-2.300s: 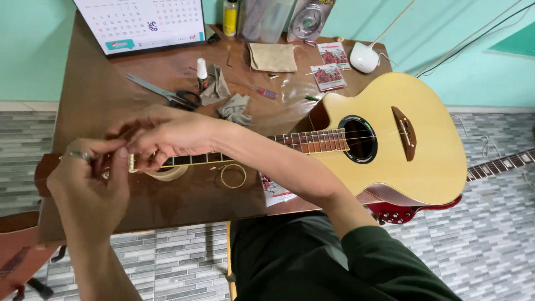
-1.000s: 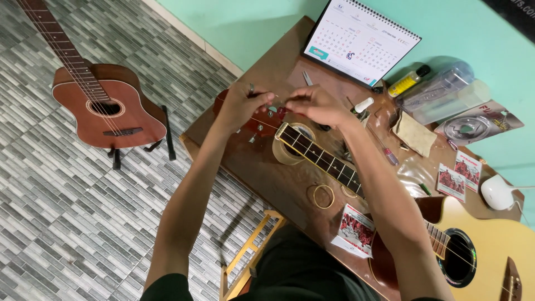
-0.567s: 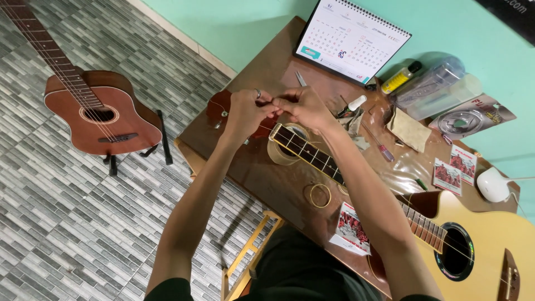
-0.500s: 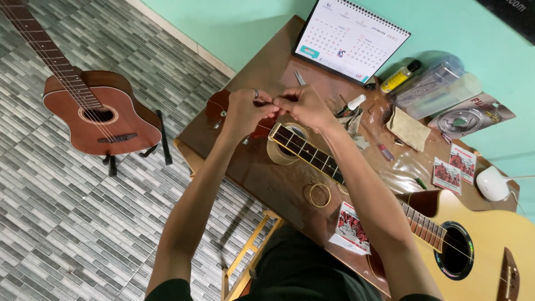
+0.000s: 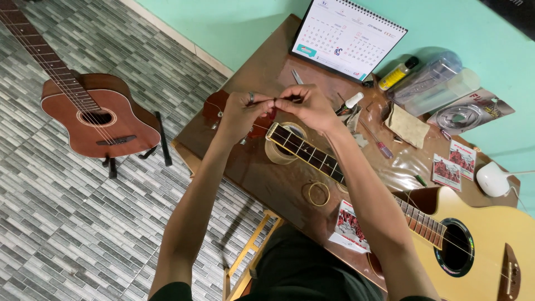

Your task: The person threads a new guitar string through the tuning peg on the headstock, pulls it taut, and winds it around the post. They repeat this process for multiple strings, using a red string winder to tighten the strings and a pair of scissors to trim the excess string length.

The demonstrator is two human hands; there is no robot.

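Evidently only partway strung, the pale-bodied acoustic guitar [image 5: 490,245] lies along the brown wooden surface [image 5: 267,178], left hand [image 5: 242,111] and right hand [image 5: 309,106] both pinching a thin wire string [image 5: 274,100] above its headstock near the far-left corner.

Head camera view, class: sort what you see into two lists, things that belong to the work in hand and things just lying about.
In the work:
left hand
right hand
guitar string pinched between them
pale guitar, its neck resting on a tape roll

Lying about:
calendar
scissors
yellow bottle
cloth
screwdriver
brown guitar on the floor
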